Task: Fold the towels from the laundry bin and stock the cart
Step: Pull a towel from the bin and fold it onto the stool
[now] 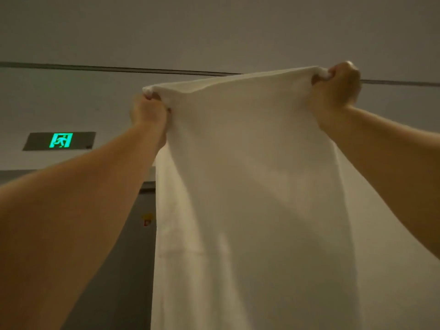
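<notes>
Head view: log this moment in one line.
white towel: hanging spread | left hand: grips top-left corner | right hand: grips top-right corner

- The towel point(250, 175) is plain white, with no print or stripe, shading to a warm cream-grey in the dim light.
- The exit sign point(60, 140) on the far left has a dark grey plate and a bright green lit panel bearing a white running figure.
- The wall point(71, 98) behind it is pale grey-white, and the ceiling point(214, 27) above is a duller grey-beige.
- A thin dark line point(119, 68) runs between them.
- The door point(123, 270) below is dark grey, with a small red and yellow mark point(147, 219).
</notes>
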